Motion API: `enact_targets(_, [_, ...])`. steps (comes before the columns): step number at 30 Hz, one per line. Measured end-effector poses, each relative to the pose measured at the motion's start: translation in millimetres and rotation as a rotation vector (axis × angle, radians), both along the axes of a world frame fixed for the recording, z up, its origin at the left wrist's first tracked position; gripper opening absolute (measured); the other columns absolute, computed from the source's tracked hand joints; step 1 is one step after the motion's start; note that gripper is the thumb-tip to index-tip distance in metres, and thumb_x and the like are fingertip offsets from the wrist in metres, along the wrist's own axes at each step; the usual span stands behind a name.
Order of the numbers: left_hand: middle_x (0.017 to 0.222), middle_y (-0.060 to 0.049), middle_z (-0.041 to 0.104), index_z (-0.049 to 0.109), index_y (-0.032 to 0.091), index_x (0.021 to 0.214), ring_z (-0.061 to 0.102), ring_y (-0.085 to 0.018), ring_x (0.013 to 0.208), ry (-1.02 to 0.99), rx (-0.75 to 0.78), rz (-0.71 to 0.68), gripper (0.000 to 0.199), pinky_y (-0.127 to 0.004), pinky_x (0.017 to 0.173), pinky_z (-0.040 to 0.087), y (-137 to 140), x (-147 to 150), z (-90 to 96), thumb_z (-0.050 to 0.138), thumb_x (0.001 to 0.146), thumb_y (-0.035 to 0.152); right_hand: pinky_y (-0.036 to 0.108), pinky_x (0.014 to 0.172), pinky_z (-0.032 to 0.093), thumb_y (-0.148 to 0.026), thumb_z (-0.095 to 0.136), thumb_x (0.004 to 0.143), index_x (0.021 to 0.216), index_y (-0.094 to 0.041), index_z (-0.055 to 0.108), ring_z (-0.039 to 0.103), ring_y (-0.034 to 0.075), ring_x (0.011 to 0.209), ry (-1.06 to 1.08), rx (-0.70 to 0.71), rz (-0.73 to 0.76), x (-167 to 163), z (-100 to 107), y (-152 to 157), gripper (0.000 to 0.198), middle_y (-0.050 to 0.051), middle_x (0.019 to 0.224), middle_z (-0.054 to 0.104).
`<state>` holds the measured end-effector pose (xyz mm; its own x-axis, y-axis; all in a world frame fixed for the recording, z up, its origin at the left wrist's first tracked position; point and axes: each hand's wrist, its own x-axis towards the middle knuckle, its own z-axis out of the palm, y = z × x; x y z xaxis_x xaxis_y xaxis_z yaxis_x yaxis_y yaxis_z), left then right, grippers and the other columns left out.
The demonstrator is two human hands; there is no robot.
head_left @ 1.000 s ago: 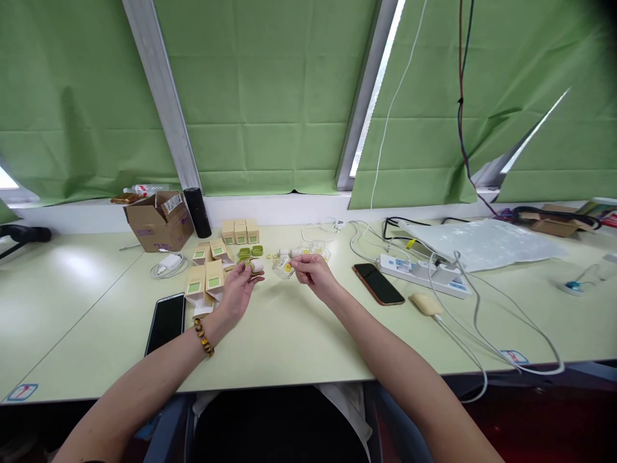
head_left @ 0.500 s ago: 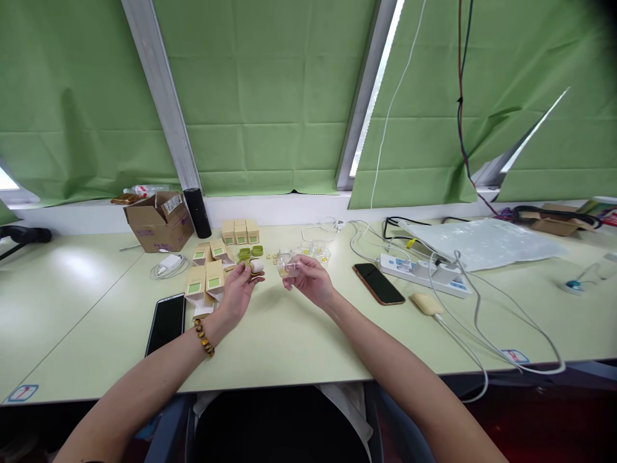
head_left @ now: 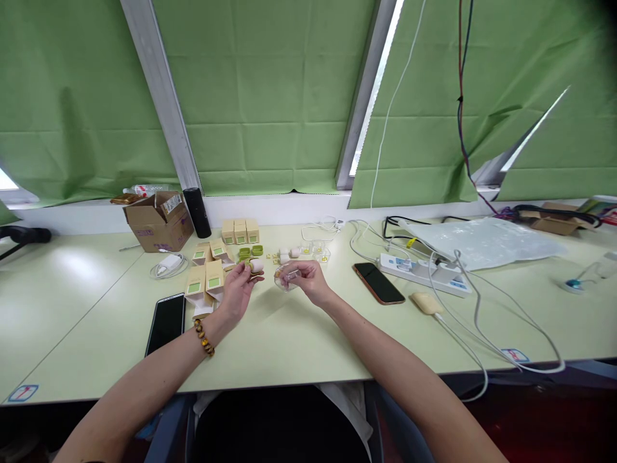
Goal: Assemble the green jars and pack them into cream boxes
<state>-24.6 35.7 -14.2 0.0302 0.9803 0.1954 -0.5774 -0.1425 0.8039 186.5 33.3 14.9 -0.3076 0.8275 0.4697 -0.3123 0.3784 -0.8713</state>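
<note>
My left hand (head_left: 240, 292) is closed round a small white cylindrical piece with a green rim (head_left: 256, 265), held between thumb and fingers. A clear plastic cup (head_left: 288, 276) is pinched in my right hand (head_left: 311, 281), tilted with its mouth toward the left hand; the two pieces are apart. Behind the right hand lie several white cylindrical pieces (head_left: 294, 253) and small yellow bits (head_left: 275, 256). More clear plastic cups (head_left: 318, 247) stand just beyond. Two green square parts (head_left: 257, 249) rest behind my left hand.
Small cardboard boxes (head_left: 215, 276) with green labels stand left of my left hand, some open. Phones (head_left: 166, 321) (head_left: 378, 283) lie on both sides. A power strip (head_left: 424, 275) with white cables is at the right. A carton (head_left: 160, 224) and black cylinder (head_left: 197, 213) stand back left.
My right hand has turned the clear cup, tilting it and bringing it slightly lower. White pieces behind it now show. My left hand has barely moved.
</note>
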Motion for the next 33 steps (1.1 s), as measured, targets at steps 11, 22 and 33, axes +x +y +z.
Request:
enact_targets(11, [0.113,-0.005,0.071,0.07,0.019,0.108,0.067,-0.015,0.095,0.02,0.05,0.093,0.031,-0.032,0.086,0.055,-2,-1,5.0,0.082,0.085,0.035,0.031,0.06,0.057,-0.033,0.088,0.073,0.096,-0.019,0.076,0.061,0.014,0.071,-0.001,-0.023,-0.068,-4,-7,11,0.029,0.005,0.089,0.071])
enact_targets(22, [0.125,-0.008,0.067,0.068,0.022,0.121,0.065,-0.018,0.107,0.04,0.096,0.128,0.041,-0.034,0.091,0.056,6,-5,-1.5,0.081,0.085,0.036,0.039,0.078,0.068,-0.05,0.082,0.079,0.086,-0.021,0.061,0.062,0.023,0.113,-0.015,-0.138,-0.171,-3,-13,18,0.037,0.006,0.112,0.065])
enact_targets(33, [0.13,-0.01,0.065,0.059,0.022,0.134,0.063,-0.021,0.117,0.247,0.219,0.257,0.052,-0.037,0.103,0.052,5,-4,-3.4,0.077,0.088,0.037,0.03,0.069,0.058,-0.029,0.072,0.082,0.124,-0.031,0.044,0.056,0.02,0.102,-0.166,0.066,-0.307,-9,-20,8,0.051,0.004,0.116,0.051])
